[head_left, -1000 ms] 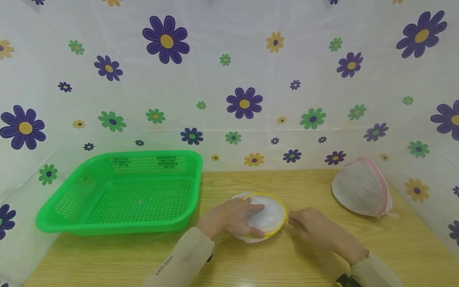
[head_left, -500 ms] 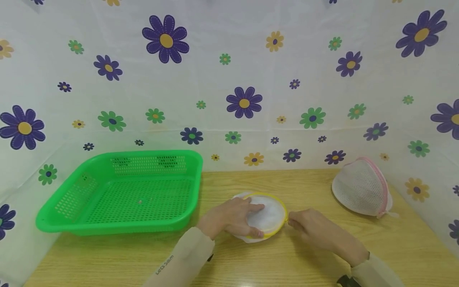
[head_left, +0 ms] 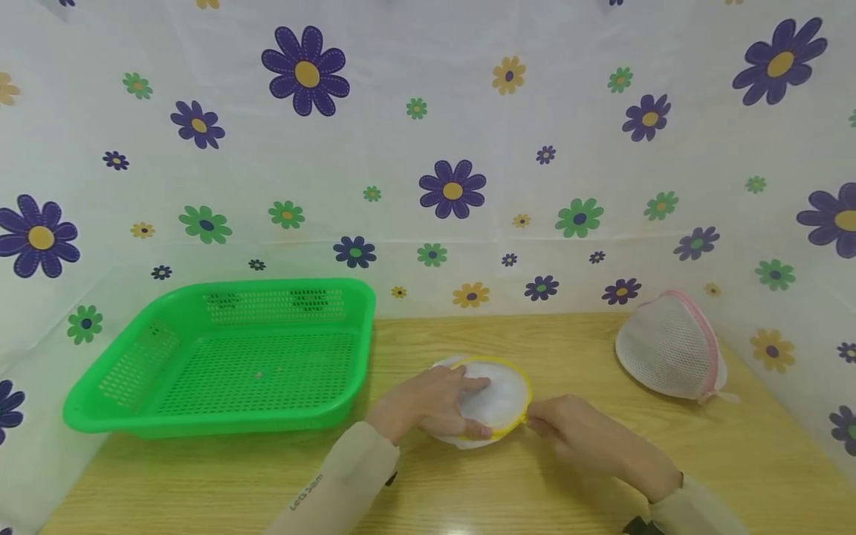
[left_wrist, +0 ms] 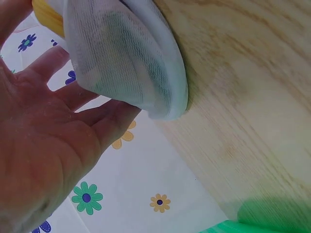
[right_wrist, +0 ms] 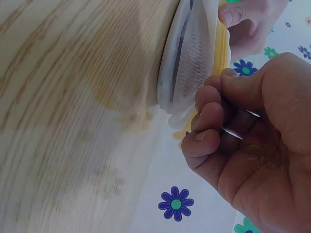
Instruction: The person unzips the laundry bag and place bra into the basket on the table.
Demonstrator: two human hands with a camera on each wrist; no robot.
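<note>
A round white mesh laundry bag [head_left: 506,390] with a yellow zipper around its top lies on the wooden table. My left hand [head_left: 441,401] presses on its left side, fingers spread and the thumb at the near part of the yellow zipper. In the left wrist view, the fingers reach along the side of the mesh bag [left_wrist: 129,63]. My right hand [head_left: 575,431] pinches the small yellow zipper pull [head_left: 524,420] at the bag's right edge. Its thumb and curled forefinger meet at the zipper in the right wrist view, covering most of the pull.
A large green perforated basket [head_left: 364,349] stands to the left. Toward the back right sits another white mesh bag [head_left: 662,349], puffed up, with a pink zipper. A flower-printed white curtain [head_left: 394,148] encloses the table [head_left: 468,494] at the back and sides.
My right hand has drawn the zipper pull a little along the right rim toward me. The left hand keeps its place on the bag. The head view has shifted slightly.
</note>
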